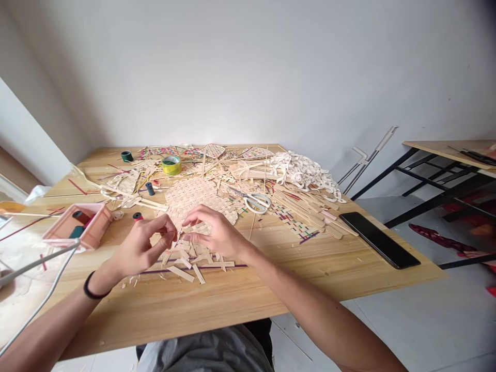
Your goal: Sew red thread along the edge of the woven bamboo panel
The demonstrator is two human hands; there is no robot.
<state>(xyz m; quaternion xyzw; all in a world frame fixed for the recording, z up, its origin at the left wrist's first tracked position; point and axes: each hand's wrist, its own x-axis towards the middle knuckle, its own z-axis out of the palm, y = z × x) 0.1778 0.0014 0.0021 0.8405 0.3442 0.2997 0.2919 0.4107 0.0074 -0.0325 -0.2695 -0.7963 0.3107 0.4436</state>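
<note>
My left hand (141,245), with a black band at the wrist, pinches something too small to make out between thumb and index finger. Close to its right, my right hand (217,232) has its thumb and fingers apart, and nothing shows between them. Both are over the near edge of a pale woven piece (189,194). Short cut strips (181,274) are scattered just below the hands. White-handled scissors (258,203) lie to the right of the woven piece. A red spool (137,216) stands by my left hand.
A pink basket (103,226) with spools stands at the left, crossed by a white cable (58,274). Behind are yellow tape (171,165), a blue spool (150,189) and a green spool (126,156). White cord (302,173), wooden strips (306,209) and a black phone (377,239) lie right.
</note>
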